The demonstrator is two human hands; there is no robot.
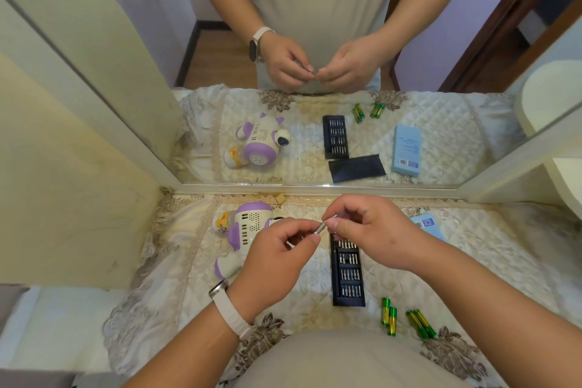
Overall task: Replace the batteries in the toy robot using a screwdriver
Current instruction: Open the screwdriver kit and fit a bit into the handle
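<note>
A white and purple toy robot [244,227] lies on its side on the quilted cloth, far left of centre, partly behind my left hand. My left hand [277,258] pinches a thin silver screwdriver handle [318,228] above the cloth. My right hand [368,230] pinches the handle's tip end, where a small bit seems to sit. Below my hands lies an open black bit case [348,271] with rows of bits. Two pairs of green and yellow batteries [389,320] [421,327] rest near the front edge.
A large mirror [315,104] stands upright just behind the work area and repeats the scene. A light blue box [428,225] lies at the right, behind my right wrist. A cream wall panel [78,198] bounds the left side.
</note>
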